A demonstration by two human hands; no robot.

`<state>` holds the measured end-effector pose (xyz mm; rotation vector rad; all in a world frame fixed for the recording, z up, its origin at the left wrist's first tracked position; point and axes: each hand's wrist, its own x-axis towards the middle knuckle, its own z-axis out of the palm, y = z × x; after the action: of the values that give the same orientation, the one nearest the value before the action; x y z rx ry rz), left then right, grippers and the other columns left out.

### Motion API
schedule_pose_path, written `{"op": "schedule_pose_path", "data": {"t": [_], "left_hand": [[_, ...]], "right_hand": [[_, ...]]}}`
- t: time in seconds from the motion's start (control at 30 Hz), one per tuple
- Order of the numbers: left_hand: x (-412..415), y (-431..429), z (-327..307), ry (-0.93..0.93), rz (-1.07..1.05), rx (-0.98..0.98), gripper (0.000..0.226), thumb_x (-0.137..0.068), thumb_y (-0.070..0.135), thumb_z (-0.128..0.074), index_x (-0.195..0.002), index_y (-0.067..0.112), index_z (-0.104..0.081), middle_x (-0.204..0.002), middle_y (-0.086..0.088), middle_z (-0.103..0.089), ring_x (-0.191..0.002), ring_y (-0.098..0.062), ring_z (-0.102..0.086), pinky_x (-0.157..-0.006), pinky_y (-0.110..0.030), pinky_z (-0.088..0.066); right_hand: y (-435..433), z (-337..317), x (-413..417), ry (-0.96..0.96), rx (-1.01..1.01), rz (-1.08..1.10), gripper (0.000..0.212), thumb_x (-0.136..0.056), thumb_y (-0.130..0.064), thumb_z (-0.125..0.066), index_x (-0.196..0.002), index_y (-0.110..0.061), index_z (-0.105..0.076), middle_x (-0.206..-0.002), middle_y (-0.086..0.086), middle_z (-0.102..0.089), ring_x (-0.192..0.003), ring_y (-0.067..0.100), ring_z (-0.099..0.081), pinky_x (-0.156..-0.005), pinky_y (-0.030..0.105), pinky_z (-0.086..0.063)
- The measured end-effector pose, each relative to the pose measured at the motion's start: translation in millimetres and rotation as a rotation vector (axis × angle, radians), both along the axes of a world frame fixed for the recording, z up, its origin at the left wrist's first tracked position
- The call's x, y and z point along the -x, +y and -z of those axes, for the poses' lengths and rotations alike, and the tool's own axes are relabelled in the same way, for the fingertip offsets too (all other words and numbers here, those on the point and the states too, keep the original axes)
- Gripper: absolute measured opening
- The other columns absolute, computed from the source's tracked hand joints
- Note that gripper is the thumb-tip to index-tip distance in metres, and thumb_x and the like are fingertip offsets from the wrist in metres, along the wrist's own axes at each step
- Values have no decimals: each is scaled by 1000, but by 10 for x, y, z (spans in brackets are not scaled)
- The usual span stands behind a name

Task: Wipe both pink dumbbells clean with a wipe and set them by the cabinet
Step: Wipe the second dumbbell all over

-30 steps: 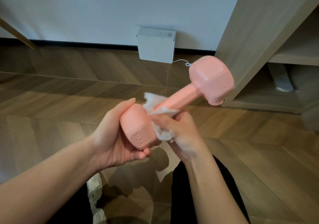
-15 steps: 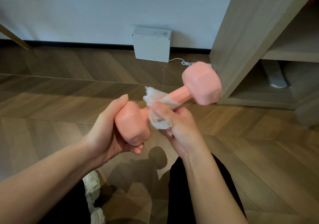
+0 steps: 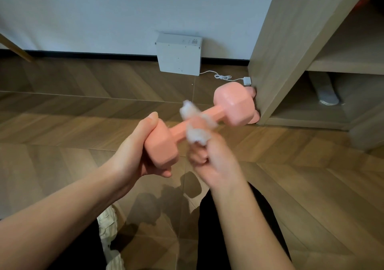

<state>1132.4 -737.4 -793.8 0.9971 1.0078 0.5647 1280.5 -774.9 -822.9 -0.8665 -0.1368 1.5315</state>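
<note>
A pink dumbbell is held in the air over the floor, pointing up and to the right. My left hand grips its near head from the left and below. My right hand, blurred, holds a crumpled white wipe wrapped against the handle. Behind the dumbbell's far head, a second pink dumbbell lies on the floor against the corner of the wooden cabinet; only small parts of it show.
A white box leans on the wall, its white cable and plug running to the cabinet's corner. A grey object lies in the cabinet's lowest shelf. A wooden leg stands far left. My dark-trousered legs and a pale shoe are below.
The dumbbell has dropped lower and farther from the camera. My right hand with the wipe has slid along the handle. The second dumbbell by the cabinet has come into sight.
</note>
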Motion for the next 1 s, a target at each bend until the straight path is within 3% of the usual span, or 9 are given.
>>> {"op": "schedule_pose_path", "data": {"t": [0.1,0.2,0.3,0.47,0.63,0.7,0.77,0.87,1.0], "left_hand": [[-17,18,6,68,35,-57,63,-84,64,-45,-101,9,-71,-84,-17,-69,-64,-22,-63,-52,-36,-53],[-81,5,-2,102,11,-70,57,-80,62,-48,-98,11,-65,-78,-16,-65,-62,-22,-63,-55,-39,-56],[-150,-20,10,147,-13,-70,65,-77,63,-51,-111,8,-55,-82,-15,-63,-61,-22,-64,-58,-42,-57],[-177,-41,51,258,-8,-259,69,-79,59,-50,-115,0,-51,-105,-20,-58,-71,-21,-65,-58,-44,-59],[-309,-45,82,331,44,-395,71,-69,65,-58,-99,2,-46,-90,-6,-57,-72,-22,-62,-65,-51,-58],[-372,-65,115,320,90,-427,70,-68,68,-57,-99,6,-46,-91,-3,-57,-77,-17,-62,-62,-36,-54],[-411,-91,162,355,62,-466,62,-64,70,-54,-104,24,-44,-100,5,-59,-79,0,-62,-64,-25,-48],[-432,-124,175,421,39,-588,54,-63,70,-55,-101,35,-41,-101,10,-60,-83,8,-60,-62,-15,-47],[-448,-104,137,548,160,-727,62,-59,64,-72,-106,38,-41,-100,16,-56,-91,11,-56,-66,-9,-47]], "right_hand": [[-43,11,154,-201,58,-201,12,-81,-4,-65,-82,-15,-71,-45,-9,-44,-33,2,-26,-33,15,-21],[-22,-7,-102,-49,108,-23,10,-85,-3,-61,-90,-10,-66,-46,-7,-46,-29,1,-27,-30,13,-19],[9,10,-355,273,108,241,15,-72,-6,-64,-75,-18,-55,-45,-9,-38,-28,1,-24,-27,12,-15],[-75,71,58,4,131,-64,10,-86,-7,-61,-83,-15,-65,-45,-8,-37,-29,2,-24,-29,14,-17],[-74,88,-362,261,210,140,28,-89,-8,-55,-64,-17,-64,-42,-8,-37,-27,1,-24,-27,13,-15],[-67,129,-596,408,220,303,29,-91,-9,-51,-63,-16,-49,-43,-8,-37,-27,2,-24,-28,13,-15],[-72,164,-585,368,188,300,30,-92,-9,-50,-62,-16,-45,-42,-8,-37,-27,2,-23,-28,13,-15],[-103,187,-261,138,171,43,20,-89,-6,-56,-74,-17,-64,-42,-8,-37,-28,1,-23,-28,14,-16],[-163,245,-316,164,250,-70,33,-87,-9,-60,-58,-19,-72,-43,-8,-36,-29,0,-23,-28,13,-15]]}}
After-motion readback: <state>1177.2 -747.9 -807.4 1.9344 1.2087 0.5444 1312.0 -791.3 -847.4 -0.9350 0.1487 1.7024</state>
